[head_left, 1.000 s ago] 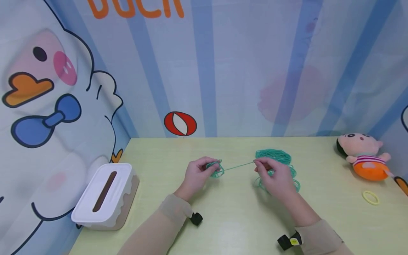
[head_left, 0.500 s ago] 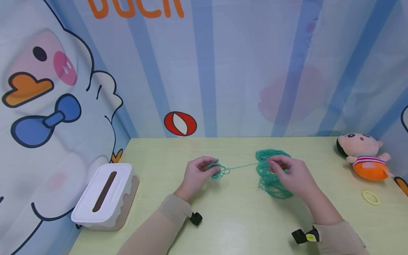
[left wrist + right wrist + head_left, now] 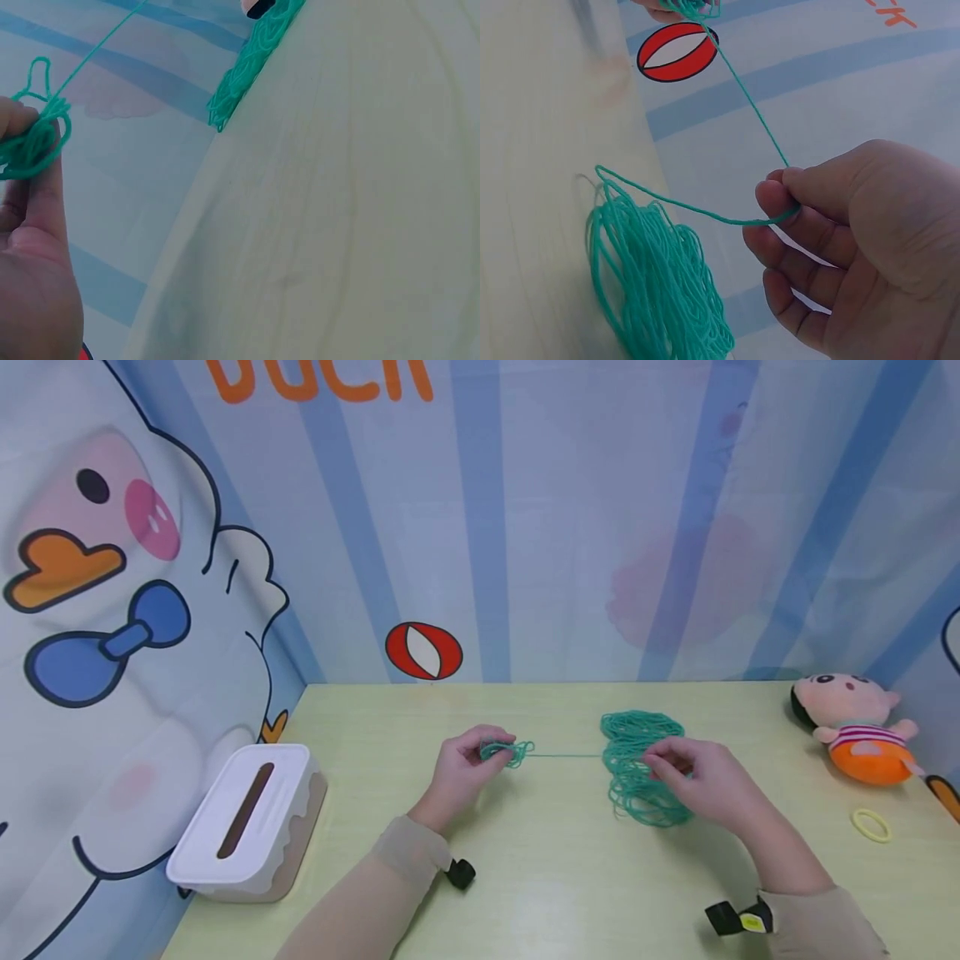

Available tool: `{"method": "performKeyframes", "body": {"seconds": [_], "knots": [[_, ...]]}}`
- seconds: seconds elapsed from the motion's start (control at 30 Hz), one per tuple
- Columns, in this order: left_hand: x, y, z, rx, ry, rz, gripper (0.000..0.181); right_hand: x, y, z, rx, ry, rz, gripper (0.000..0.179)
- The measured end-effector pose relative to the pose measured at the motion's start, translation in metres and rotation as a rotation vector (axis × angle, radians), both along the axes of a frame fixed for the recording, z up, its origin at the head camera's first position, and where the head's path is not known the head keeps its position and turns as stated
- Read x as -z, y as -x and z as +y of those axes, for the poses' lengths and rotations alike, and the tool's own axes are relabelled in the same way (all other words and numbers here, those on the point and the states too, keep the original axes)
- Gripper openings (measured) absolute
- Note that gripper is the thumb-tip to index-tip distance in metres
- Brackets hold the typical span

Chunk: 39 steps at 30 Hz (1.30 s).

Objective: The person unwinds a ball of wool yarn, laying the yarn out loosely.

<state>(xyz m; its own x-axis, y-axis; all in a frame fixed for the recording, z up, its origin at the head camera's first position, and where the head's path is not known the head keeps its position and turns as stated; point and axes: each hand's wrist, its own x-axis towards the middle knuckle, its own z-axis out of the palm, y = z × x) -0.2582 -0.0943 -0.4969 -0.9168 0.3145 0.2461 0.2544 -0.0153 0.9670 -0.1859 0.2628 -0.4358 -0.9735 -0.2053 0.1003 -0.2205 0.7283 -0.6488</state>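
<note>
My left hand pinches a small looped bundle of green yarn between thumb and fingers. From that bundle a single strand runs taut across to my right hand, whose thumb and forefinger pinch it. In the right wrist view the strand passes through the fingertips, then sags down to the larger green skein. That skein lies on the table, close to the right hand and partly behind it in the head view; its loops are spread in a loose heap.
A white tissue box with a slot in its lid stands at the left. At the far right lies a plush doll in orange, with a yellow ring in front of it. A printed curtain rises behind the table.
My right hand has moved right along the skein, drawing out the strand, which now runs level. The left hand has stayed nearly in place while its bundle's loops shifted.
</note>
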Motion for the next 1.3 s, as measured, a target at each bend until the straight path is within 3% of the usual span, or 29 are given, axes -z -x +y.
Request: {"method": "performKeyframes", "body": {"seconds": [0.17,0.33,0.73,0.9,1.07,1.3], "knots": [[-0.002,-0.002,0.001,-0.029,-0.007,-0.009,0.016,-0.001,0.0,0.003,-0.013,0.007,-0.023,0.027],[-0.003,-0.002,0.001,-0.08,0.011,0.0,0.025,-0.002,0.0,0.008,-0.013,-0.011,-0.048,0.026],[-0.006,-0.003,0.0,-0.046,-0.011,-0.013,0.035,-0.006,0.001,0.024,0.008,-0.092,-0.118,0.021],[-0.005,-0.002,0.001,-0.062,-0.006,-0.014,0.029,-0.008,0.001,0.032,-0.007,-0.149,-0.159,0.02],[-0.004,-0.001,0.002,-0.06,-0.03,-0.028,0.027,-0.009,0.0,0.032,0.071,-0.155,-0.111,0.025],[-0.006,-0.001,0.002,-0.047,-0.067,-0.054,0.032,-0.016,-0.004,0.026,0.13,-0.033,-0.058,0.033]]}}
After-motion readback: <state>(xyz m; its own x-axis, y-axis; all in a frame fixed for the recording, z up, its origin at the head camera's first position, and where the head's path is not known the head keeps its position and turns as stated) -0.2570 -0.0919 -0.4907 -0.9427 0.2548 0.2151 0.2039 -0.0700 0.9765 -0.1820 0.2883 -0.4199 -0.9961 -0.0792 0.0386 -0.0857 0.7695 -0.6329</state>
